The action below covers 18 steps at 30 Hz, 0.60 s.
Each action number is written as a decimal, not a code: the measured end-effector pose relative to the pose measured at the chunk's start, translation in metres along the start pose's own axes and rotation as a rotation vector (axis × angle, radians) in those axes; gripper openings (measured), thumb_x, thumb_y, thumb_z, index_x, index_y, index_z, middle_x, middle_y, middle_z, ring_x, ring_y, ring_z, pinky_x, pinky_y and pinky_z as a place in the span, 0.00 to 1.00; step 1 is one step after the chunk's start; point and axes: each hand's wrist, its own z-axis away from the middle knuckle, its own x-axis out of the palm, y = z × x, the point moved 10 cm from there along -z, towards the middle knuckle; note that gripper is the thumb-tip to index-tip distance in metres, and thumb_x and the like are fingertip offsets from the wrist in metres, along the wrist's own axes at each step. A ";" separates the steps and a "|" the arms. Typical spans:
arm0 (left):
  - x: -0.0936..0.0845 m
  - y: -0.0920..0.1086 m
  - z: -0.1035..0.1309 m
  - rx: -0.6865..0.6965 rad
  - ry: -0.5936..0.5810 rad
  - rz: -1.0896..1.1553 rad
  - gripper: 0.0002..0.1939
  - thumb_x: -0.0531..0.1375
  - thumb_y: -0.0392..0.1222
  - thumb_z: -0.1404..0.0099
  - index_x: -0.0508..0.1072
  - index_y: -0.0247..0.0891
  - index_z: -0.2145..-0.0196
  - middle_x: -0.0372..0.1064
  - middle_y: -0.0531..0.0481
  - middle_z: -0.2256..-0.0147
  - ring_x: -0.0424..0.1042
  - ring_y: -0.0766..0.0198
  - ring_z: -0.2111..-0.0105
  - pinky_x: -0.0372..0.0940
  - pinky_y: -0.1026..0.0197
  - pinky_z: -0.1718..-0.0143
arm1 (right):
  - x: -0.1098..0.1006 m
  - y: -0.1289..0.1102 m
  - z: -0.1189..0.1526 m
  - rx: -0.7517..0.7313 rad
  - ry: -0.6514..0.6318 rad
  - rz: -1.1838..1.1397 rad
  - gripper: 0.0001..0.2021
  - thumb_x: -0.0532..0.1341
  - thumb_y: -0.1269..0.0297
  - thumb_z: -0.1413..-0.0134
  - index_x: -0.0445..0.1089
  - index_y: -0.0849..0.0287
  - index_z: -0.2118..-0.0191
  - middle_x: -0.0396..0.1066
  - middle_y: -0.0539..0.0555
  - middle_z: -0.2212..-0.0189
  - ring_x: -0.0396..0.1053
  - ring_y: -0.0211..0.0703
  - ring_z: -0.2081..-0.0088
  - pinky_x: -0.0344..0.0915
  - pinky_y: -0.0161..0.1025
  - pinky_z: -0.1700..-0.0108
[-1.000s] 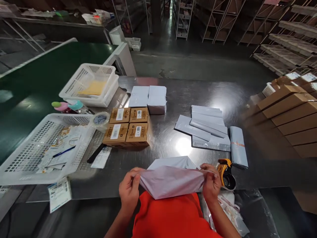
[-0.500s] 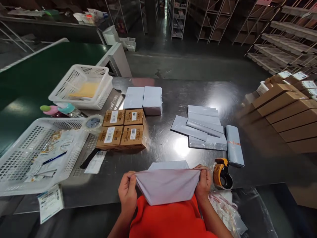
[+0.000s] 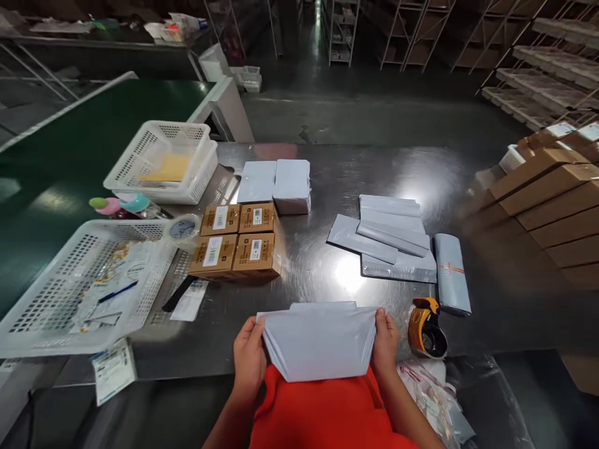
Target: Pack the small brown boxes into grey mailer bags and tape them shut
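The sheet point(image 3: 322, 346) is plain pale grey, and the garment point(image 3: 322, 411) is bright red. The brown cartons point(image 3: 236, 270) bear dark print and white labels point(image 3: 213, 251) with black bars, while the tape dispenser point(image 3: 423, 327) is orange-yellow and black. Orange lines cross the grey roll point(image 3: 452, 277); the conveyor belt point(image 3: 51, 149) is deep green.

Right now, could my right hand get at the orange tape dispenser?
Probably yes: the tape dispenser sits just right of your right hand, with nothing visible between them, though that hand must first release the pale grey bag.
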 end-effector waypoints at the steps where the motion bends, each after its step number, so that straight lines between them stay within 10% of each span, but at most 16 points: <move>1: 0.002 -0.001 -0.001 -0.008 -0.019 0.015 0.25 0.72 0.57 0.56 0.65 0.38 0.76 0.62 0.58 0.77 0.60 0.70 0.77 0.60 0.67 0.73 | 0.000 0.009 -0.001 0.068 -0.002 -0.033 0.24 0.63 0.38 0.54 0.63 0.55 0.77 0.62 0.45 0.83 0.58 0.39 0.79 0.59 0.36 0.77; 6: 0.003 -0.004 -0.009 0.037 -0.068 0.011 0.23 0.71 0.56 0.53 0.66 0.37 0.76 0.62 0.57 0.76 0.60 0.70 0.75 0.59 0.67 0.72 | -0.004 0.031 -0.020 0.284 -0.150 0.035 0.23 0.69 0.43 0.69 0.68 0.57 0.73 0.68 0.50 0.77 0.66 0.46 0.73 0.63 0.41 0.71; 10: 0.005 -0.007 -0.012 0.058 -0.113 -0.021 0.23 0.69 0.59 0.49 0.68 0.36 0.76 0.60 0.57 0.76 0.57 0.69 0.74 0.57 0.67 0.71 | -0.015 -0.083 -0.041 -0.282 0.081 0.381 0.22 0.66 0.48 0.61 0.69 0.58 0.61 0.71 0.57 0.62 0.67 0.51 0.60 0.64 0.47 0.58; 14: 0.014 -0.003 -0.013 0.097 -0.182 -0.069 0.22 0.66 0.60 0.45 0.69 0.36 0.75 0.61 0.55 0.75 0.57 0.68 0.73 0.57 0.66 0.70 | 0.109 -0.189 0.027 -0.931 -0.262 0.601 0.13 0.59 0.57 0.44 0.71 0.56 0.56 0.72 0.60 0.56 0.67 0.54 0.52 0.61 0.50 0.49; 18: 0.018 -0.001 -0.013 0.107 -0.212 -0.032 0.22 0.65 0.60 0.45 0.67 0.37 0.76 0.59 0.55 0.76 0.56 0.67 0.73 0.56 0.65 0.71 | 0.244 -0.135 0.086 -0.777 -1.003 0.823 0.06 0.65 0.58 0.51 0.74 0.53 0.70 0.75 0.54 0.70 0.69 0.46 0.71 0.61 0.40 0.70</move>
